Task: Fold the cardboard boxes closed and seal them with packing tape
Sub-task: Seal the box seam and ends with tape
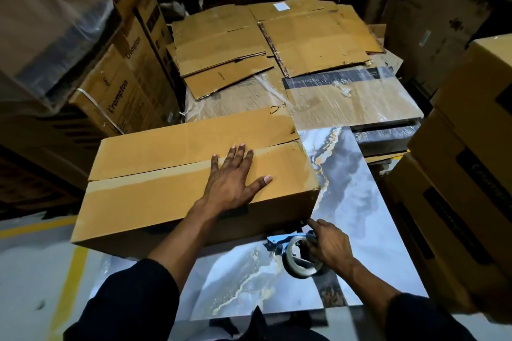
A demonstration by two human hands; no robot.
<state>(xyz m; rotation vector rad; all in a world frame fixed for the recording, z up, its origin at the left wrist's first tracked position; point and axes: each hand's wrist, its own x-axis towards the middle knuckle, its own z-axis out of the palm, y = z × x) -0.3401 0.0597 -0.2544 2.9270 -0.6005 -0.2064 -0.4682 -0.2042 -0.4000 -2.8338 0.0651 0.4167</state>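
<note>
left hand [231, 177] flat on box [155, 194] | right hand [328, 243] grips tape dispenser [297, 257]

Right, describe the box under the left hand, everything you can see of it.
The cardboard box is plain brown and oblong, lying on a marble-patterned slab. Its top flaps are folded shut, with tape along the middle seam; the far right end looks torn and creased. The left hand presses flat on the seam, fingers spread. The right hand grips a tape dispenser by the box's near right corner.
</note>
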